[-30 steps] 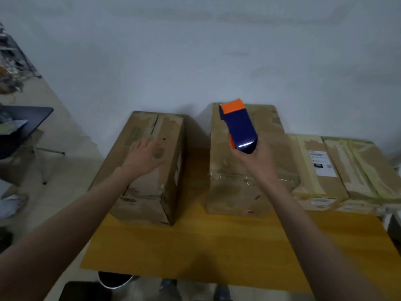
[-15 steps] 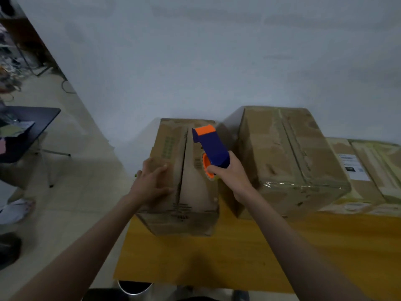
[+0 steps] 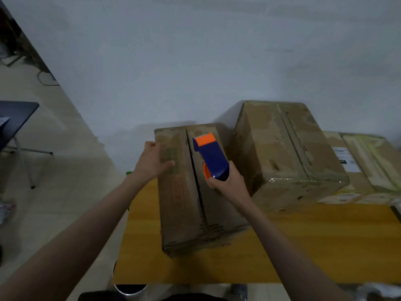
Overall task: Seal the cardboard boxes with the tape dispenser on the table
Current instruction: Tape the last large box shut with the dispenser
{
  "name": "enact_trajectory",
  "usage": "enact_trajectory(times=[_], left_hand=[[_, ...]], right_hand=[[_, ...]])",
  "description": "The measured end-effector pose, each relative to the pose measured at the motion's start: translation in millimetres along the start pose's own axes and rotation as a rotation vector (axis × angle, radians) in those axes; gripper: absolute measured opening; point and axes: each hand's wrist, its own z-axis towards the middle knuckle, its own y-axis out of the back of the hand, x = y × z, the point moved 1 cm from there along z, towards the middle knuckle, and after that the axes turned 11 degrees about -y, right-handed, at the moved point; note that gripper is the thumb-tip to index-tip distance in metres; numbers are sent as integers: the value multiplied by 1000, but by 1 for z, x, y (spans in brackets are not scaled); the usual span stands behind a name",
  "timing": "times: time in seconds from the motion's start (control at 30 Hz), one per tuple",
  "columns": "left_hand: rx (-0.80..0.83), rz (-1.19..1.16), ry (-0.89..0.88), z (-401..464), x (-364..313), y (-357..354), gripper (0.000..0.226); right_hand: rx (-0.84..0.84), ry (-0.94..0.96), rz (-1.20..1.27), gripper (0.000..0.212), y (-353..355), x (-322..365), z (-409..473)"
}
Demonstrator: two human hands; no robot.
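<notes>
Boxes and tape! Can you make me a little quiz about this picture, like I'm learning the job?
1. True or false: the right hand holds the tape dispenser.
2. Where does the left hand rest? A) on the table B) on the near box C) on the wall
3. Fill in: the near box's top seam is still ____ (open or taped).

Key:
1. True. It grips the blue and orange dispenser over the near box.
2. B. It rests on the box's left flap.
3. Open. A dark gap runs between the flaps; the big box beside it shows shiny tape.
</notes>
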Motion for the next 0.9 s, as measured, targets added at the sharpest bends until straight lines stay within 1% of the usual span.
enact_trajectory(times=[0.07, 0.17, 0.23, 0.3, 0.47, 0.63, 0.73, 0.8, 0.9], left_hand=[[59, 17, -13, 38, 14, 7, 87], [197, 57, -62, 77, 26, 16, 114], [278, 31, -70, 89, 29, 20, 125], [288, 4, -50, 91, 29, 19, 132], [214, -49, 26, 70, 25, 11, 121], [106, -90, 125, 20, 19, 0, 115], [30, -86, 159, -13, 13, -6, 110], [29, -40, 155, -32, 11, -11, 109], [71, 138, 125, -58, 10, -17, 105]], right_hand=[[-1, -9, -11, 49, 3, 0, 0], [-12, -50, 40, 40, 11, -1, 0], [-32, -80, 79, 33, 16, -4, 1], [-60, -95, 92, 31, 20, -8, 1], [-78, -80, 70, 33, 30, -11, -5], [-50, -65, 89, 33, 42, -14, -14], [-26, -47, 92, 39, 43, -15, -19], [14, -22, 96, 41, 40, -16, -25], [69, 4, 45, 50, 38, -22, -34]])
